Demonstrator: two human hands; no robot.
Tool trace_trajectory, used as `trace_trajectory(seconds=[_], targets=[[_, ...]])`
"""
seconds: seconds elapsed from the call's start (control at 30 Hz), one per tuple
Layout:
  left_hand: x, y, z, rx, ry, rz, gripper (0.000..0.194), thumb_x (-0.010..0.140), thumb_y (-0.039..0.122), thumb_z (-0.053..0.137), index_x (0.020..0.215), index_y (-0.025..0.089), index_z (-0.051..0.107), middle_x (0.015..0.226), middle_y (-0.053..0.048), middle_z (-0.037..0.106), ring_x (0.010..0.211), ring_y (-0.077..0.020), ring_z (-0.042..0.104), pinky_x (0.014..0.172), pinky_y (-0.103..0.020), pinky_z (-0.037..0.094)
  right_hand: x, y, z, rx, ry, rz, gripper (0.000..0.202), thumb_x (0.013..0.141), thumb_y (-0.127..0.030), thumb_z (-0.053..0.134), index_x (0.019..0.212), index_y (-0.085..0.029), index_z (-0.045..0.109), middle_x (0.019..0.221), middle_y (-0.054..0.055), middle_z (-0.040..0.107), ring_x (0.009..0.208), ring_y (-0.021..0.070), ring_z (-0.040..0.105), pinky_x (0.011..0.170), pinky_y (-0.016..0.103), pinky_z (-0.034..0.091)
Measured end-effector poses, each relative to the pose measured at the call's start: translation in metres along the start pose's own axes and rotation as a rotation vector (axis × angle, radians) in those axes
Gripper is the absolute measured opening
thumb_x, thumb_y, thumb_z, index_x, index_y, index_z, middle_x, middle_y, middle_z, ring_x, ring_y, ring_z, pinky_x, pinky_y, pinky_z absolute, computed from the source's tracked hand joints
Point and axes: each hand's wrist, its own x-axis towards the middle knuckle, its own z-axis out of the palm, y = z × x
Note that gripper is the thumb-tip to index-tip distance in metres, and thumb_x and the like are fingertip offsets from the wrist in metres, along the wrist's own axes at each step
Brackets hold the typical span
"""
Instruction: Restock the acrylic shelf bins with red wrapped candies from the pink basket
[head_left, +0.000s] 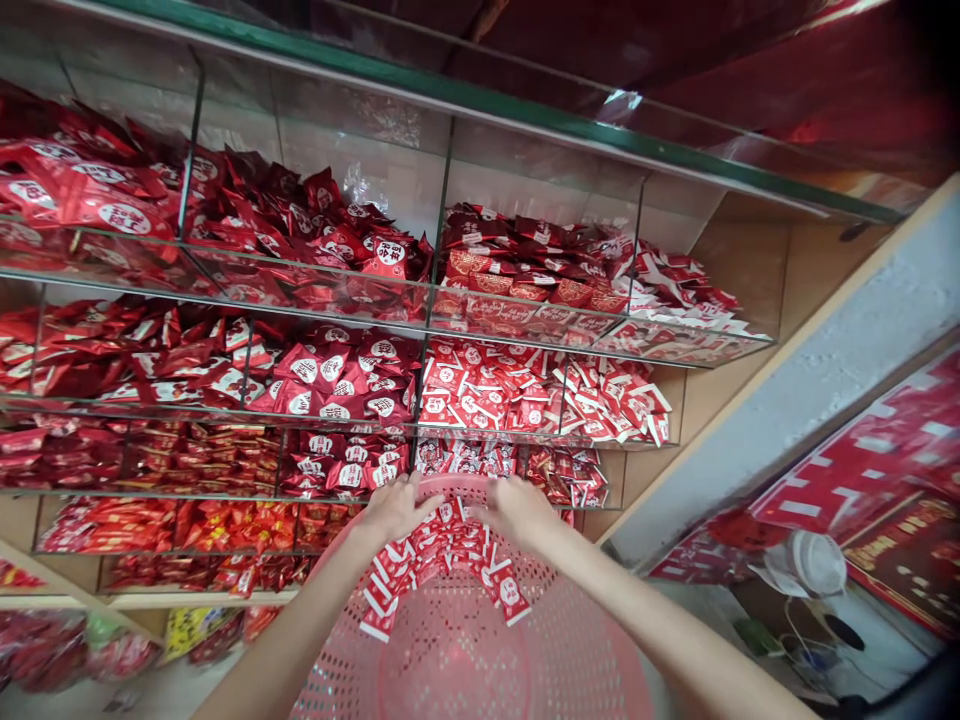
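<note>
A pink perforated plastic basket is in front of me, its far rim against the lower shelves. Small red-and-white packets are heaped along the basket's far inner side, with a few spread lower down each side. My left hand is closed over the left part of the far rim, thumb stretched inward over the packets. On the right part of that rim is my right hand, slightly blurred, also curled around the edge with its thumb inward. The fingertips beyond the rim are hidden.
Tiered shelves with glass dividers hold red packets in compartments. A glass shelf edge crosses above. To the right are a pale wall panel, red printed sheets and a clear plastic cup. Bagged goods lie lower left.
</note>
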Motion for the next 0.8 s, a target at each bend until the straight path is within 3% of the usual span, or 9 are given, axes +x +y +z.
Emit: trace_trajectory(seconds=[0.1,0.23,0.4,0.53,0.63,0.8], targets=[[0.000,0.000,0.000,0.007,0.006,0.002,0.076,0.073,0.071,0.016,0.112,0.014,0.048,0.103,-0.016,0.059,0.091,-0.0293,0.058,0.074,-0.037,0.044,0.017,-0.017,-0.040,0.151,0.263,-0.159,0.023,0.080,-0.035,0.044,0.076,-0.018,0.059,0.067,0.004,0.060,0.063,0.0136,0.054,0.057,0.023,0.034],[0.000,-0.001,0.000,0.005,0.002,-0.012,0.076,0.073,0.071,0.015,0.114,0.014,0.046,0.102,-0.015,0.061,0.093,-0.0284,0.058,0.076,-0.036,0.043,0.044,-0.036,-0.060,0.256,0.441,-0.143,0.018,0.079,-0.034,0.048,0.081,-0.018,0.057,0.072,0.001,0.061,0.065,0.0119,0.053,0.058,0.022,0.034],[0.000,-0.001,0.001,-0.001,0.003,-0.017,0.075,0.073,0.071,0.016,0.113,0.015,0.047,0.105,-0.015,0.060,0.095,-0.0279,0.057,0.077,-0.036,0.042,0.061,-0.056,-0.057,0.060,0.405,-0.007,0.034,0.078,-0.045,0.045,0.067,-0.017,0.059,0.077,0.008,0.062,0.078,0.0182,0.055,0.064,0.026,0.035],[0.000,-0.001,0.001,0.008,0.009,-0.005,0.075,0.073,0.071,0.016,0.111,0.015,0.048,0.103,-0.015,0.061,0.094,-0.0284,0.058,0.076,-0.037,0.043,0.063,-0.066,-0.058,0.004,0.407,0.055,0.032,0.077,-0.043,0.045,0.066,-0.016,0.060,0.077,0.010,0.063,0.084,0.0216,0.055,0.068,0.029,0.036],[0.001,-0.002,0.001,0.005,0.013,0.001,0.074,0.074,0.070,0.014,0.110,0.015,0.048,0.100,-0.014,0.061,0.092,-0.0279,0.058,0.075,-0.036,0.043,0.066,-0.066,-0.057,0.068,0.405,0.067,0.029,0.075,-0.040,0.047,0.060,-0.017,0.058,0.070,0.007,0.062,0.077,0.0196,0.056,0.064,0.028,0.035],[0.001,-0.003,0.002,-0.005,0.008,-0.011,0.075,0.073,0.071,0.016,0.111,0.015,0.048,0.104,-0.015,0.060,0.094,-0.0274,0.057,0.076,-0.035,0.042,0.077,-0.058,-0.052,0.384,0.415,0.007,0.025,0.073,-0.035,0.048,0.057,-0.017,0.056,0.058,-0.001,0.057,0.059,0.0114,0.051,0.056,0.022,0.033]])
